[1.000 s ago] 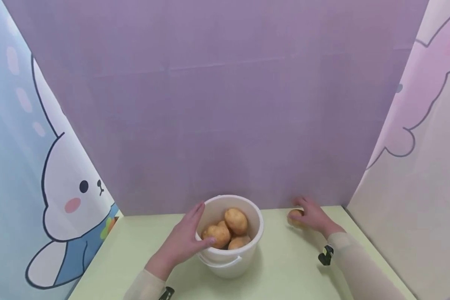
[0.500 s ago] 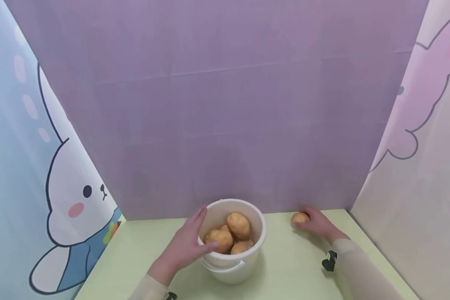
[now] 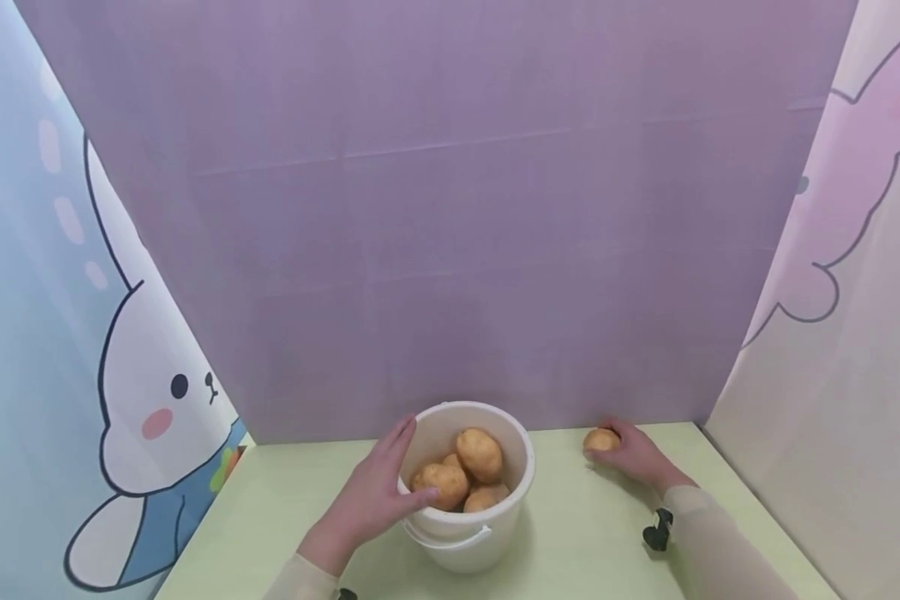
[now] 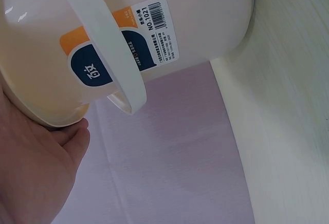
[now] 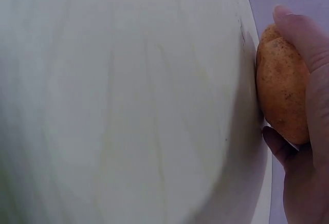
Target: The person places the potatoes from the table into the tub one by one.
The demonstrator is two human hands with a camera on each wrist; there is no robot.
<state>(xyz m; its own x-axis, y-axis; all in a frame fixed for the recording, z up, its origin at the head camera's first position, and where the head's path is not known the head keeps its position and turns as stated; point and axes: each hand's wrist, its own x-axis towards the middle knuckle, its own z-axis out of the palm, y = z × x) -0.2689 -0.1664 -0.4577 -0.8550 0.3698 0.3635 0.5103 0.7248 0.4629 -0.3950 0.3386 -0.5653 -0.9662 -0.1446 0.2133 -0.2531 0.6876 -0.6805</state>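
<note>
A white bucket point(image 3: 467, 533) stands upright on the table with several potatoes point(image 3: 480, 455) inside. My left hand point(image 3: 371, 498) holds its left rim, thumb over the near edge and fingers along the outer side. In the left wrist view, the left hand point(image 4: 36, 170) is at the rim beside the bucket's handle point(image 4: 105, 39) and printed label point(image 4: 154, 31). Near the back right edge of the table, my right hand point(image 3: 640, 458) grips a single potato point(image 3: 601, 441) between thumb and fingers. The right wrist view shows that potato point(image 5: 282, 85) close at the tabletop, its far side covered by the hand.
The pale green table point(image 3: 570, 533) ends at a purple backdrop point(image 3: 495, 250) right behind the bucket. Cartoon-printed cloth walls flank it, a blue one point(image 3: 15, 375) on the left and a pale one point(image 3: 855, 433) on the right.
My right fingers have closed round the lone potato, after hovering over it a second ago. The left hand stays at the bucket's rim. The whole head view has shifted slightly.
</note>
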